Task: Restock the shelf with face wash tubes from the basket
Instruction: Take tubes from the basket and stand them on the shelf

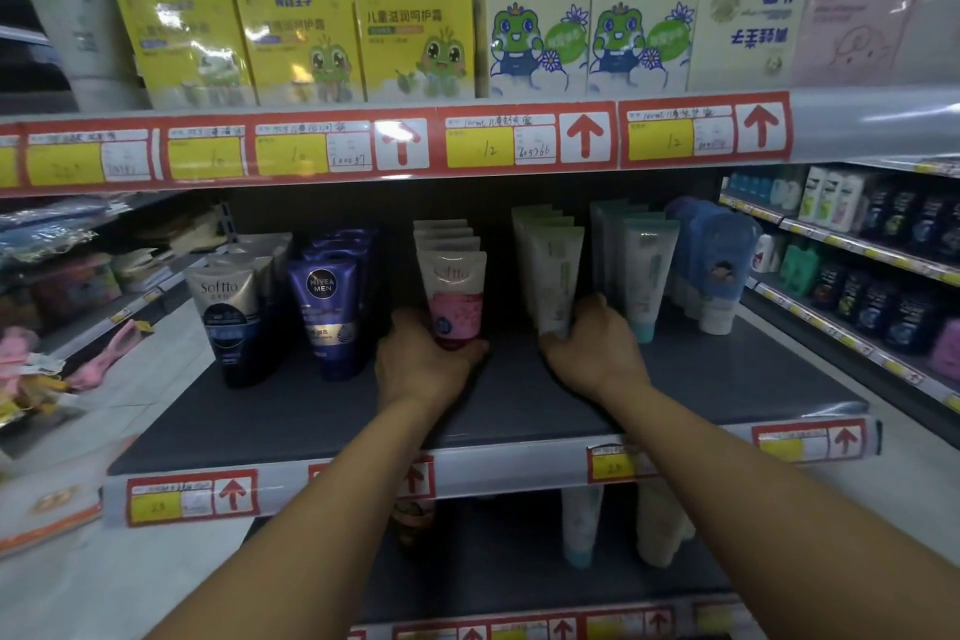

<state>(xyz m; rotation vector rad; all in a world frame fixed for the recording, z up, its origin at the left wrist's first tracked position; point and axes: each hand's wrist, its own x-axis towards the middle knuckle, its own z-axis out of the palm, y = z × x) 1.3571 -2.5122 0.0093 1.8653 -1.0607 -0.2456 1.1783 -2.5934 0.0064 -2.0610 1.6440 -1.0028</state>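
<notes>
At the centre of the frame, on the dark shelf (291, 411), our left hand (423, 361) curls round the base of the pink Softto tube (454, 296); just right, our right hand (592, 343) grips the pale green tube (556, 276)

the dark shelf (270, 411) carries rows of upright tubes standing cap-down: from 9 o'clock to 3 o'clock, a grey-and-black softto row (228, 322), a navy nivea men row (328, 307), a pink softto row (453, 291), a pale green row (551, 270), a teal-capped white row (643, 276) and blue-topped packs (719, 265). the bare front half, toward 6 o'clock, ends in a price strip (192, 496) with red and yellow labels.
</notes>
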